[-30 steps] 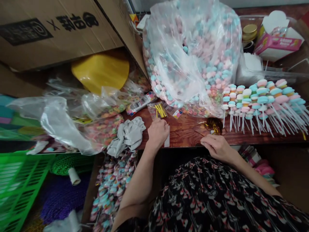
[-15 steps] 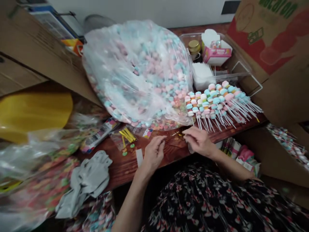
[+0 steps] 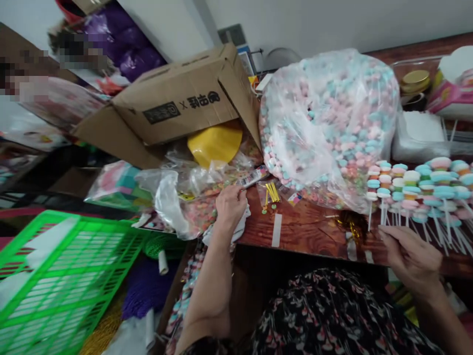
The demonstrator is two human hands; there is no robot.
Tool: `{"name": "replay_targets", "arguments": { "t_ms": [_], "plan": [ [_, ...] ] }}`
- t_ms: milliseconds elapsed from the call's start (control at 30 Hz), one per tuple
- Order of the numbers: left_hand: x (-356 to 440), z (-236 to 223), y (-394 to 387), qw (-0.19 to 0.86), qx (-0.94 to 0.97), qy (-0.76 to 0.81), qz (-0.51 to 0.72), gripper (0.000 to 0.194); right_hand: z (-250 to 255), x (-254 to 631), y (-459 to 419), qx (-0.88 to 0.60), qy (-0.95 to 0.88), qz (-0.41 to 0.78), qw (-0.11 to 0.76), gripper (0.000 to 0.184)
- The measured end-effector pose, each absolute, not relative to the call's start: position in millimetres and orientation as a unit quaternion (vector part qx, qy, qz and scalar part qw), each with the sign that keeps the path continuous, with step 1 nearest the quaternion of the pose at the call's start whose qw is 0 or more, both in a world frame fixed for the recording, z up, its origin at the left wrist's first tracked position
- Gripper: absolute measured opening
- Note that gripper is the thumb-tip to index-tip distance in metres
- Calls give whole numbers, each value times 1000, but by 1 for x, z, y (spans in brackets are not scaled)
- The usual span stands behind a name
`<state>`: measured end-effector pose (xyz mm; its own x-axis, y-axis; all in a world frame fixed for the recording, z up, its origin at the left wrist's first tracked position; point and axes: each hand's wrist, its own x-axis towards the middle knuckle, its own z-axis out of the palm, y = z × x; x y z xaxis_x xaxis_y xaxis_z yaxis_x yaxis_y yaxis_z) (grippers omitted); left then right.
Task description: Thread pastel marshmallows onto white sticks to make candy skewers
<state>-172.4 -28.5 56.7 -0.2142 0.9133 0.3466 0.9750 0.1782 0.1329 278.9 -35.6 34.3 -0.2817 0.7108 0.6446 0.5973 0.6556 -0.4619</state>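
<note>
On a dark reddish wood-grain table (image 3: 314, 236) sits a big clear plastic bag of pink, blue and white candies (image 3: 328, 123), and everything here lies around it. The left hand (image 3: 231, 207) is just left of the bag's lower edge, fingers curled downward over a crumpled grey cloth (image 3: 239, 222); the knuckles hide what lies under the fingertips, so I cannot tell whether it grips the cloth or only rests on it. The right hand (image 3: 410, 259) is below the bag's lower right corner, over the table's front edge, its fingers loosely extended and its thumb and forefinger narrowly apart; nothing held shows clearly. A small tangle of gold tinsel ties (image 3: 351, 226) lies touching the bag's bottom edge, between the two hands and nearer the right. Rows of candy skewers (image 3: 417, 190) on white sticks lie to the bag's right, just beside the tinsel. Below the bag, near the left hand, a small clear packet of yellow sticks (image 3: 271, 193) lies on the table, with a white paper strip (image 3: 276, 230) beneath it. Left of the bag stands a cardboard box (image 3: 181, 103) above a yellow plastic sheet (image 3: 214, 145), and further left and lower sits a green plastic crate (image 3: 62, 266).
</note>
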Motion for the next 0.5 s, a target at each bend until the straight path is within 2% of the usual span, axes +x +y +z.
{"name": "replay_targets", "arguments": {
  "t_ms": [67,200,333,400,500],
  "plan": [
    [-192,60,-16,68,-652,-748,-101,27,33,268,-30,-388,-812,66,430,25],
    [-213,57,20,15,-705,-709,2,48,35,253,-21,-368,-837,64,399,25],
    [-222,51,47,5,-705,-707,51,41,40,232,-23,-358,-847,113,377,22],
    [-225,49,52,5,-708,-703,60,38,41,209,-22,-348,-870,150,315,19],
    [-227,54,50,-4,-712,-700,63,38,42,155,-12,-336,-919,155,134,23]
  ]
}}
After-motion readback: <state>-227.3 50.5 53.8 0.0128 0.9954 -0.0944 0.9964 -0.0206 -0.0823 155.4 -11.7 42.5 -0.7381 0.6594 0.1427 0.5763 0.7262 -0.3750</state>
